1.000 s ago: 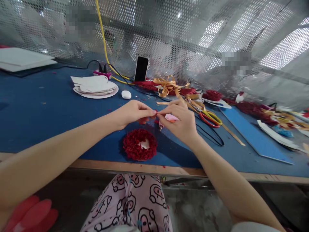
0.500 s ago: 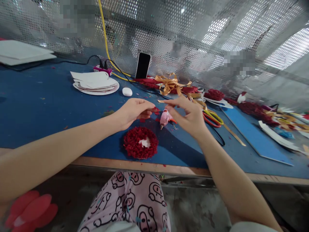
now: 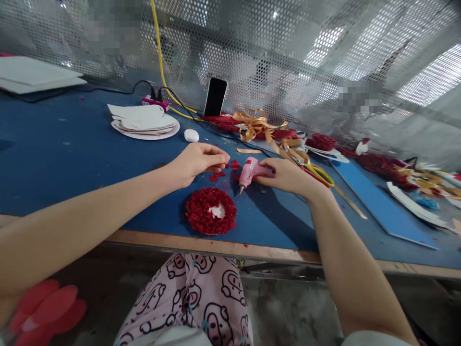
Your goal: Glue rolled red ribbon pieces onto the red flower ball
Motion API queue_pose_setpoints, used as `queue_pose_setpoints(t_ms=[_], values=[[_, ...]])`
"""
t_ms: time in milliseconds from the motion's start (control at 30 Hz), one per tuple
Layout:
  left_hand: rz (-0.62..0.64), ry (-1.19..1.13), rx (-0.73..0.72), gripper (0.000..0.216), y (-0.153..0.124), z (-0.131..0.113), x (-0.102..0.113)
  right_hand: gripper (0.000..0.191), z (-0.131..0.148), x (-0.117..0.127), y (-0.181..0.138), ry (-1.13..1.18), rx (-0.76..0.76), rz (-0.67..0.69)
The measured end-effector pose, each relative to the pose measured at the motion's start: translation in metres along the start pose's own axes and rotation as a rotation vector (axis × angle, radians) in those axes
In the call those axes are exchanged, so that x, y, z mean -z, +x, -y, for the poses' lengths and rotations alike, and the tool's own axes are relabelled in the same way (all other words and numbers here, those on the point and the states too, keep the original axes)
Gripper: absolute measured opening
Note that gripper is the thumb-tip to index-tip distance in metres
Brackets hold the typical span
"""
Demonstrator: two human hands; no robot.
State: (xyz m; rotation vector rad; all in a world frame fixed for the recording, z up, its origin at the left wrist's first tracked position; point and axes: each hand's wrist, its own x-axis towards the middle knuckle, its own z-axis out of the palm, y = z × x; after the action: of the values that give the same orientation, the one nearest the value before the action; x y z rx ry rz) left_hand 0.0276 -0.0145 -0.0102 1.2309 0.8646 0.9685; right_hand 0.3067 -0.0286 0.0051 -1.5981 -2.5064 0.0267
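My left hand (image 3: pixel 201 163) is closed in a pinch above the table, beside several small red scraps (image 3: pixel 217 177). What its fingertips hold, if anything, is too small to make out. A pink glue gun (image 3: pixel 248 172) has its handle in my right hand (image 3: pixel 288 175), fingers closed around it, nozzle pointing down toward the table. Just below and between both hands lies a round wreath of ruffled dark red material (image 3: pixel 211 223), with a white patch showing off-centre.
Stacked white card pieces (image 3: pixel 144 122) and a white rounded case (image 3: pixel 191 135) lie at back left. A phone (image 3: pixel 215 97) stands upright behind gold ribbon (image 3: pixel 254 126). Yellow-handled scissors (image 3: pixel 320 175) are right of my right hand, near a blue board (image 3: pixel 382 204).
My right hand has lowered and closed on the glue gun's handle; before, its fingers were raised near a gold ribbon strip, which now lies on the table. My left hand stays pinched, nearly unmoved.
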Motion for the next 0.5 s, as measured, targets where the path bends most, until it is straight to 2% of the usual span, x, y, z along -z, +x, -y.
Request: queue_pose_setpoints(t_ms=[167,333,500], values=[[-0.022,0.009,0.019,0.009,0.004,0.005,0.004,0.037,0.023,0.004,-0.004,0.071,0.130,-0.238],[-0.047,0.026,0.049,0.008,0.007,0.005,0.006,0.024,0.049,0.003,-0.008,0.004,0.249,-0.357],[-0.057,0.046,0.074,0.014,0.004,0.001,0.005,0.018,0.053,0.001,-0.007,-0.107,0.434,-0.517]])
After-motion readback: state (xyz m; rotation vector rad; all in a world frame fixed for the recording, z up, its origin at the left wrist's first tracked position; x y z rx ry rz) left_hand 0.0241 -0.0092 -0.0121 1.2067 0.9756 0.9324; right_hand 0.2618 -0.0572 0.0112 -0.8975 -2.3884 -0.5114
